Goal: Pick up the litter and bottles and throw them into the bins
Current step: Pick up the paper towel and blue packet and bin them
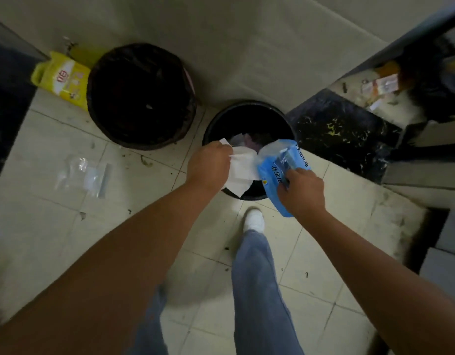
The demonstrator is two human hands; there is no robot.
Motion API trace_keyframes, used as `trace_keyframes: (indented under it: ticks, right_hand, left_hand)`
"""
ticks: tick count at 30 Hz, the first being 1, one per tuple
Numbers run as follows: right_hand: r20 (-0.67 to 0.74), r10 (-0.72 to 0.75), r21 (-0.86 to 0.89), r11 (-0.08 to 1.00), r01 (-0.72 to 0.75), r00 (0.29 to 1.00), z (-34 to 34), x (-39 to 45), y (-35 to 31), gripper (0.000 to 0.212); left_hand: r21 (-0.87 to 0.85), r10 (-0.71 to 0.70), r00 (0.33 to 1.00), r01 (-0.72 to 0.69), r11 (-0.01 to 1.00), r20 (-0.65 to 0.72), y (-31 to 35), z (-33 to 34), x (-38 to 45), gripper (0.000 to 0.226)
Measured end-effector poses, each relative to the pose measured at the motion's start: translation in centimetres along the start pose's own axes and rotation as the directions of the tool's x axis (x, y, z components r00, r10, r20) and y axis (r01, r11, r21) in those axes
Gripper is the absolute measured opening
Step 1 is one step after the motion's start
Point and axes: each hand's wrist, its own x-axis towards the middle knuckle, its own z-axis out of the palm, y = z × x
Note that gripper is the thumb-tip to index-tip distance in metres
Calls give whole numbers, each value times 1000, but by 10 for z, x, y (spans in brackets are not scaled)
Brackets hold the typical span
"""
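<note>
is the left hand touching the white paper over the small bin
Touching. The head view shows the left hand closed on the white paper, which hangs from its fingers over the small black bin.

Dim room, dirty pale tiled floor (55, 226), plain wall (221, 34).

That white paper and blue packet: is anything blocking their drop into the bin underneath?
Nothing visible. The left hand holds the white paper and the right hand the blue packet, both right over the small black bin, whose mouth is open.
</note>
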Motion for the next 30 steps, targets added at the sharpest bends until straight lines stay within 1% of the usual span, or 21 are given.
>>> trace_keyframes:
  ticks: [2, 4, 7, 9, 11, 12, 14, 16, 17, 18, 20, 22, 23, 24, 26, 28, 29, 30]
  right_hand:
    - [60, -73, -75, 994, 78, 995, -5, 18, 12, 25]
    - [117, -144, -118, 980, 157, 983, -6, 36, 16, 26]
    - [184, -175, -117, 973, 198, 967, 4, 70, 14, 25]
    - [221, -155, -74, 982, 175, 963, 19, 95, 10, 24]
    - [290, -98, 4, 995, 101, 952, 42, 121, 7, 22]
    - [322, -69, 43, 997, 58, 944, 56, 136, 6, 22]
    - [373, -31, 91, 996, -4, 927, 88, 162, 5, 33]
    - [415, -20, 82, 996, -16, 910, 115, 180, 4, 49]
    - [422, -19, 56, 998, -5, 907, 124, 184, 4, 53]
    - [415, -24, 28, 1000, 13, 910, 130, 184, 3, 52]
    - [391, -77, -13, 996, 89, 917, 133, 175, -2, 48]
    - [390, -158, -54, 980, 194, 907, 126, 158, -12, 47]
    - [386, -197, -66, 969, 240, 901, 119, 148, -18, 49]
    - [376, -236, -75, 956, 284, 896, 110, 138, -26, 53]
    - [369, -323, -102, 918, 384, 871, 92, 117, -50, 59]
    - [362, -399, -120, 876, 467, 842, 73, 95, -83, 68]
    - [334, -438, -105, 862, 495, 834, 65, 83, -103, 74]
    - [299, -475, -83, 851, 519, 828, 56, 71, -124, 78]
  left_hand:
    - [-26, -134, 990, 135, 991, 54, 15, 14, 16, 25]
    - [-57, -198, 978, 202, 978, 64, 21, 30, 29, 26]
    - [-165, -275, 960, 280, 946, 55, 19, 57, 51, 26]
    - [-205, -313, 945, 326, 923, 95, 9, 76, 65, 25]
    - [-212, -328, 921, 370, 904, 210, -7, 103, 81, 26]
    - [-189, -328, 902, 387, 902, 282, -17, 119, 89, 30]
    - [-126, -326, 866, 398, 909, 379, -38, 151, 101, 41]
    - [-81, -313, 864, 373, 924, 394, -56, 173, 105, 42]
    - [-67, -297, 874, 347, 936, 384, -62, 177, 104, 40]
    - [-64, -263, 896, 305, 950, 359, -67, 177, 101, 38]
    - [-81, -104, 969, 125, 989, 222, -74, 168, 93, 34]
    - [-2, 17, 986, -17, 1000, 165, -84, 153, 77, 36]
    - [52, 35, 987, -43, 998, 155, -87, 139, 69, 40]
    - [110, 30, 991, -44, 993, 127, -88, 123, 60, 47]
    - [142, -75, 983, 51, 989, 166, -86, 86, 37, 62]
    - [225, -215, 959, 172, 959, 187, -98, 58, 8, 63]
    - [244, -290, 933, 236, 941, 214, -106, 40, -7, 61]
    - [252, -346, 914, 292, 923, 209, -115, 22, -24, 60]
